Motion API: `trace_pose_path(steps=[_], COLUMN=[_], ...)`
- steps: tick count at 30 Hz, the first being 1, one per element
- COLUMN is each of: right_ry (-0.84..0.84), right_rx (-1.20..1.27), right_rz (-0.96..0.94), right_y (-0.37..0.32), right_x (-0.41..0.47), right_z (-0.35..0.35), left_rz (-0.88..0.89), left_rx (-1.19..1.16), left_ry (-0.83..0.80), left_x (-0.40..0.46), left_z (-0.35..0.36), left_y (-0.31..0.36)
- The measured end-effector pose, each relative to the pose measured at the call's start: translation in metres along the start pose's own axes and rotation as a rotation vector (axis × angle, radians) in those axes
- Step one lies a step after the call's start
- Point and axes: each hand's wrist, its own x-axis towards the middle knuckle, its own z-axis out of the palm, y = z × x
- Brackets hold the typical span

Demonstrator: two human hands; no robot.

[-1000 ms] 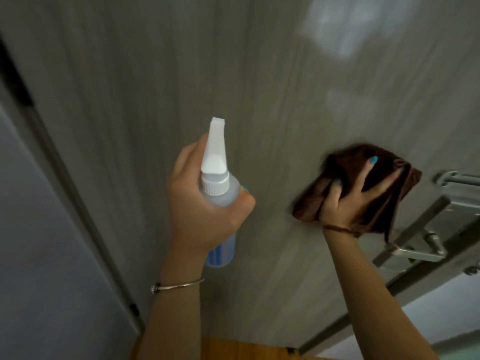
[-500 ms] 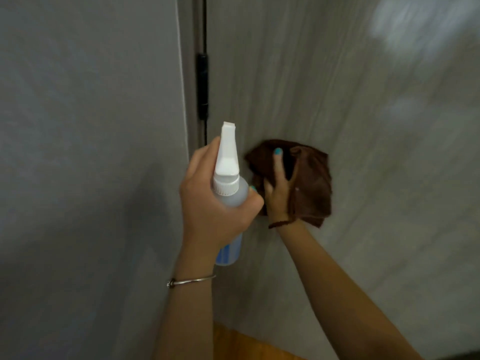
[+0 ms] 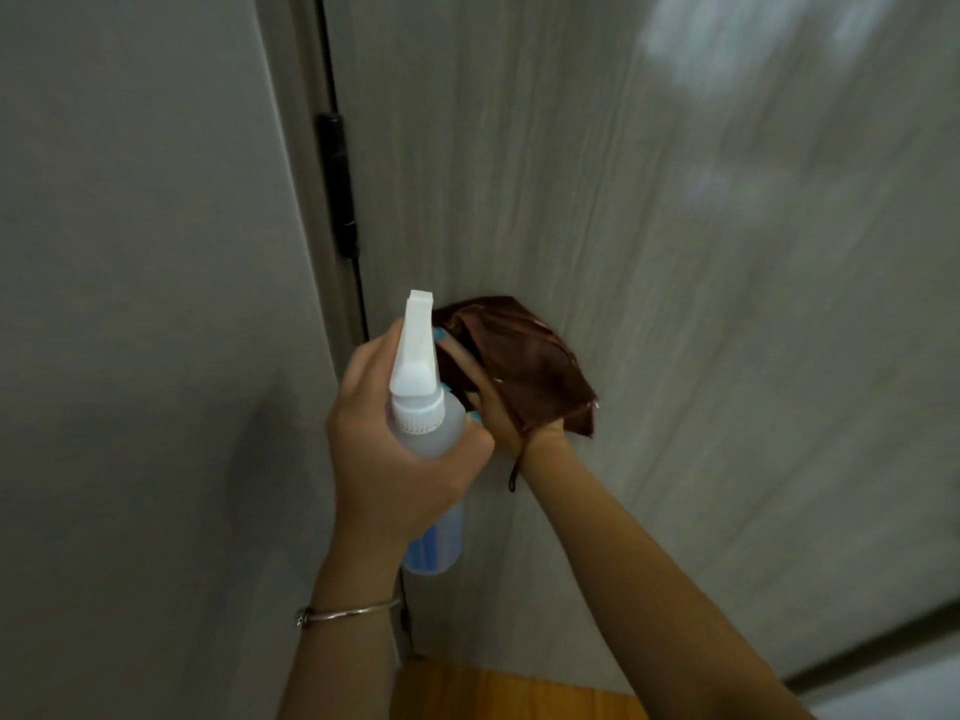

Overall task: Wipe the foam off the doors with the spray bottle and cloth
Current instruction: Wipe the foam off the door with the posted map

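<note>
My left hand grips a clear spray bottle with a white nozzle, upright and in front of the grey wood-grain door. My right hand presses a brown cloth against the door near its hinge side, just behind the bottle. The cloth partly drapes over my right hand, and the bottle hides some of its fingers. No foam shows clearly on the door; pale reflections sit at the upper right.
A black hinge sits on the door's left edge, next to a grey wall. Orange wooden floor shows at the bottom. The door's lower edge runs at the bottom right.
My right hand has slid the cloth leftward across the door, from beside the metal handle to the hinge side. The view has swung left; the handle is out of frame.
</note>
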Motion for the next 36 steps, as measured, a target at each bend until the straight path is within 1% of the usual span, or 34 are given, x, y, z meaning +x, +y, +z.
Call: trace_pose_path(steps=[2,3,4,5,7,9,13,16,19,22,25,28,31,33,36], right_ry=[0.165,0.285,0.361,0.385,0.375,0.406,0.652,0.689,0.795,0.891,0.915,0.953,1.1,1.189,1.217], right_rx=[-0.002,-0.024,-0.067,-0.109,-0.171,-0.196,-0.139,-0.102,-0.085,-0.04,-0.094,-0.155,-0.127,-0.139,-0.143], right_rz=[-0.176,-0.251,-0.303,-0.322,-0.307,-0.269,-0.279,-0.296,-0.258,-0.297,-0.225,-0.09,0.046,0.149,0.251], right_y=[0.023,0.039,0.056,0.074,0.108,0.138,0.178,0.221,0.254,0.278,0.313,0.352,0.38,0.385,0.376], right_x=[-0.012,-0.02,-0.03,-0.04,-0.059,-0.078,-0.123,-0.147,-0.166,-0.19,-0.214,-0.227,-0.237,-0.244,-0.245], right_z=[-0.02,-0.033,-0.042,-0.044,-0.038,-0.033,-0.031,-0.025,-0.023,-0.029,-0.035,-0.038,-0.033,-0.026,-0.015], left_rz=[-0.007,-0.005,-0.001,-0.006,-0.01,0.04,0.157,0.209,0.208,0.227,0.23,0.168,0.123,0.112,0.11], left_rx=[-0.022,-0.034,-0.057,-0.091,-0.175,-0.268,-0.326,-0.364,-0.439,-0.461,-0.473,-0.516,-0.503,-0.484,-0.451], left_ry=[-0.018,-0.028,-0.045,-0.073,-0.147,-0.206,-0.269,-0.282,-0.302,-0.306,-0.313,-0.31,-0.312,-0.302,-0.284], left_x=[-0.01,-0.016,-0.023,-0.03,-0.044,-0.055,-0.085,-0.111,-0.132,-0.148,-0.158,-0.167,-0.175,-0.175,-0.171], left_z=[0.02,0.031,0.043,0.056,0.08,0.101,0.136,0.165,0.191,0.209,0.219,0.221,0.221,0.216,0.205], left_y=[-0.005,-0.01,-0.015,-0.021,-0.036,-0.052,-0.073,-0.089,-0.101,-0.103,-0.103,-0.11,-0.123,-0.131,-0.143])
